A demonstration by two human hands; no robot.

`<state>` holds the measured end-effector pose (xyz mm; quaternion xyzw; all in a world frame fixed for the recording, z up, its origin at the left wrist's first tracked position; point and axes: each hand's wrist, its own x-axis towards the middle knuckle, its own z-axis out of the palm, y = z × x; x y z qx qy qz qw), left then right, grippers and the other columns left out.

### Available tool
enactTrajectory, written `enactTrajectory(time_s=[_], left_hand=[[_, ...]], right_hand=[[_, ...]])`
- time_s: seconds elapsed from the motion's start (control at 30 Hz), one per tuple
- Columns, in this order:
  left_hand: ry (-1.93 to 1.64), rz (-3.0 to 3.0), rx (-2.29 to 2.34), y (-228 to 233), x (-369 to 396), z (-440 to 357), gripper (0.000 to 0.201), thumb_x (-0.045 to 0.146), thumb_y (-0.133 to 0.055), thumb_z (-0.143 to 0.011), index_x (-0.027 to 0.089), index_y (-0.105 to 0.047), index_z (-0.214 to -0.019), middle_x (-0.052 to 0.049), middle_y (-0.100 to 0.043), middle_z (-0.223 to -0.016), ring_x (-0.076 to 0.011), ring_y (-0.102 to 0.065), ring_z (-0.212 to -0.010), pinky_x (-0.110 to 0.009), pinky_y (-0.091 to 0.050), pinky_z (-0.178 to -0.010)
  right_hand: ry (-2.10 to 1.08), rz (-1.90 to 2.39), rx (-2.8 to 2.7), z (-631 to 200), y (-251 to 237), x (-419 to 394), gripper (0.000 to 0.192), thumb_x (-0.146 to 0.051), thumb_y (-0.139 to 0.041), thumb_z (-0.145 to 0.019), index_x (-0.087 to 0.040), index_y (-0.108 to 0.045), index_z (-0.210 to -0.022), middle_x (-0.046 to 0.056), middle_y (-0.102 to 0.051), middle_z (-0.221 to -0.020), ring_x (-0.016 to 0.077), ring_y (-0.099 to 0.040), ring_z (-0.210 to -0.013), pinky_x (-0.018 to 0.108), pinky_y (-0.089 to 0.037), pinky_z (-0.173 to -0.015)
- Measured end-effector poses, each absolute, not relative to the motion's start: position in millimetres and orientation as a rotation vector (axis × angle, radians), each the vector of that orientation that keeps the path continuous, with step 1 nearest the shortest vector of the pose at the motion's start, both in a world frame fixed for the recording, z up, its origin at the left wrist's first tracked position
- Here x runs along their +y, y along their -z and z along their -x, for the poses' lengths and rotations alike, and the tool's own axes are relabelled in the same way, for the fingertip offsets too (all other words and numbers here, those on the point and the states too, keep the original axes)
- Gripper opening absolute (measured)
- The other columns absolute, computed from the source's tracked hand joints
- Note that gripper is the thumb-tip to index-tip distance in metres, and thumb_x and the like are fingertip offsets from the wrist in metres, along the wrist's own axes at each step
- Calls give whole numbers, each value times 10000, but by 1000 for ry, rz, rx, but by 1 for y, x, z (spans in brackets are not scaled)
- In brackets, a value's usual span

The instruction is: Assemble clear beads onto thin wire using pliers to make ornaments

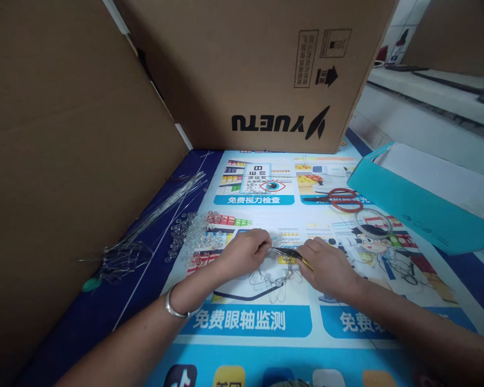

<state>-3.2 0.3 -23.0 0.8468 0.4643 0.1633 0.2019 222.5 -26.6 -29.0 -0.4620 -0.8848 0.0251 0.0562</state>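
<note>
My right hand (326, 269) is wrapped round small pliers (287, 252) with dark jaws and yellow handles, their tip pointing left. Facing it, my left hand (248, 251) pinches the edge of a beaded wire ring (275, 280), right where the plier tip meets it. Clear beads and thin loops of wire make up this ring, which hangs or lies between both hands; the exact pinch point is hidden by my fingers. Left of my left hand, many loose clear beads (197, 234) are spread over the printed sheet (302, 322).
Red-handled scissors (342, 200) and a roll of clear tape (373, 223) lie at the right, near a turquoise box (423, 199). Loose wire (403, 269) curls below them. At the left is a bundle of wire stems (161, 209). Cardboard panels (246, 70) wall the back and left.
</note>
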Motion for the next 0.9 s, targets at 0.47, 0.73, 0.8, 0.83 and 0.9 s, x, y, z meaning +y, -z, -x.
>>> enactTrajectory(time_s=[0.47,0.73,0.8,0.83,0.9], left_hand=[[-590,-2222,1343,25,0,2,108,149,-448,-793,184,-537,-741,18,-571,-685,-117,-510,-631,-217,-332,-572],[-606,-2135,1373,23,0,-1,121,162,-441,-792,175,-534,-717,23,-565,-649,-112,-506,-598,-212,-324,-546],[-601,-2102,1376,22,-1,-1,123,169,-441,-793,174,-534,-713,25,-563,-639,-110,-506,-591,-211,-329,-545],[-600,-2085,1376,21,-1,-1,123,172,-442,-794,174,-534,-712,26,-563,-637,-109,-506,-589,-210,-331,-544],[-599,-2057,1372,21,-1,-1,122,176,-445,-794,173,-536,-713,29,-560,-634,-107,-504,-585,-206,-331,-538]], right_hand=[[-140,1416,-2584,-224,30,-28,248,-338,-371,-891,-179,-561,-913,67,-563,-888,200,-483,-867,309,-385,-731],[-136,1414,-2561,-223,29,-28,222,-316,-396,-881,-174,-564,-905,71,-565,-879,195,-488,-858,306,-395,-726],[-152,1420,-2551,-223,29,-28,222,-319,-396,-882,-175,-563,-908,71,-564,-881,194,-488,-859,302,-397,-721],[-162,1422,-2547,-223,30,-28,222,-320,-396,-883,-176,-562,-911,70,-563,-883,193,-487,-860,300,-398,-717],[-184,1423,-2541,-224,30,-28,221,-319,-394,-884,-178,-560,-918,70,-560,-890,193,-485,-864,296,-398,-716]])
